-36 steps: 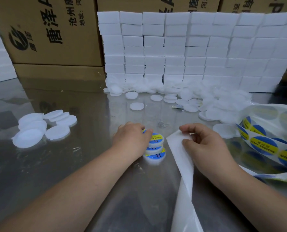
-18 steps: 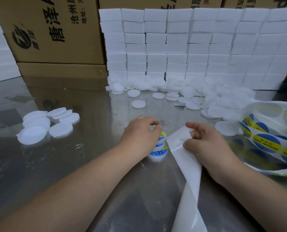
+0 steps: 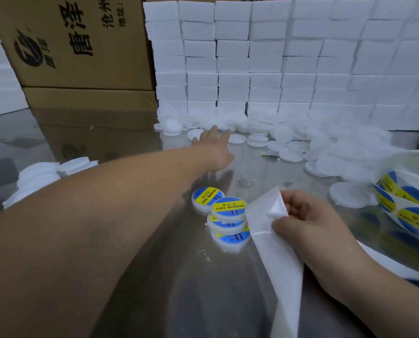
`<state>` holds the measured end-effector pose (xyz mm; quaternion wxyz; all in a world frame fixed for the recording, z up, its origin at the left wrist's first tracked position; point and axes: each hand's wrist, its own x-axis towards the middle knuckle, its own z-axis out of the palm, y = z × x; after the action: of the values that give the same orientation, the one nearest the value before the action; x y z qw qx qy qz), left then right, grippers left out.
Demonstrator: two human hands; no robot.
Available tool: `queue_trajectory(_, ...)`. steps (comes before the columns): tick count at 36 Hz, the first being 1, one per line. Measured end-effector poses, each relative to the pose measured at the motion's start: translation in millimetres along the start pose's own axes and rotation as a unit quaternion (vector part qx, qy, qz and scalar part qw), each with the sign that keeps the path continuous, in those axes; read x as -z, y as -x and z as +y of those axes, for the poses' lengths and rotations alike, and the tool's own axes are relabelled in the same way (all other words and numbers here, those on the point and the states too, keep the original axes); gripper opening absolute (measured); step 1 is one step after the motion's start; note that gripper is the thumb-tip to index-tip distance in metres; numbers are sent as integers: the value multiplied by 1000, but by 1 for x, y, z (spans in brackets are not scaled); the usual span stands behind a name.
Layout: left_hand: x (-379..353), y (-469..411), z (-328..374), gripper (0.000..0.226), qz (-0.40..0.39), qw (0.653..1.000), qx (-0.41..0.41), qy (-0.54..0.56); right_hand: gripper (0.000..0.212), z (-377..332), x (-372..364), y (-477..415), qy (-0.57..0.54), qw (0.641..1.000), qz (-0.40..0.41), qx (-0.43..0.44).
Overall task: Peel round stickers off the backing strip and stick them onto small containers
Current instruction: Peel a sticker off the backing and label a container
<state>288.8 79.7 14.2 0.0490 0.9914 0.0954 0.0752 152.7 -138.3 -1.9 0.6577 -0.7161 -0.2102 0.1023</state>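
Steel table (image 3: 191,289); left hand (image 3: 215,147) stretched forward, flat.

Four labelled containers (image 3: 228,207), one backing strip (image 3: 276,259), two hands (image 3: 215,148) (image 3: 311,223), plain containers (image 3: 291,154) beyond counting.

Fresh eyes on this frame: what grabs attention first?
A wall of stacked white blocks fills the back of the scene. In the centre sits a small pile of labelled containers, their blue-and-yellow stickers bright against all the white. The left hand is stretched out open toward the plain white containers heaped at the foot of the wall, while the right hand pinches the backing strip beside the pile.
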Motion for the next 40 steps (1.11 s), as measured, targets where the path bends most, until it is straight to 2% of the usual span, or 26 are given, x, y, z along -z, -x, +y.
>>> queue_trajectory(5, -12, -35, -1, 69, -20, 1000, 14, -11, 38, -1, 0, -1, 20, 1000, -15, 5)
queue_trajectory(9, -18, -45, 2, 50, -60, 998, -6, -29, 43, -2, 0, -1, 23, 999, -22, -13)
queue_trajectory(13, -16, -50, 2, 38, 8, 1000, -15, 6, 38, -3, 0, 0, 22, 999, -28, -12)
queue_trajectory(16, -14, -52, -1, 44, 80, 996, 47, -2, 42, -3, 0, 0, 12, 999, -28, -11)
queue_trajectory(19, -18, -52, -11, 55, 18, 994, 105, -24, 41, -3, -1, 0, 10, 999, -27, -13)
queue_trajectory(20, -20, -52, -15, 54, -5, 995, 95, -31, 41, -3, -1, 0, 9, 999, -28, -14)
queue_trajectory(22, -23, -52, -19, 50, 9, 998, 50, -32, 40, -3, -1, 0, 6, 999, -31, -17)
queue_trajectory(24, -21, -54, -20, 41, 46, 999, 9, -15, 40, -3, -2, 0, 3, 999, -34, -17)
queue_trajectory(27, -19, -56, -17, 32, 77, 997, -5, -1, 38, -3, -1, 0, 1, 999, -36, -18)
queue_trajectory(30, -17, -61, -12, 30, 118, 993, 5, 27, 37, -2, -1, -1, 4, 999, -38, -20)
queue_trajectory(34, -20, -60, -6, 32, 100, 991, 22, 82, 37, -1, 0, -2, -2, 999, -38, -21)
queue_trajectory(40, 3, -37, 6, 32, 174, 957, 75, 218, 34, -3, 0, 1, -1, 999, -49, -13)
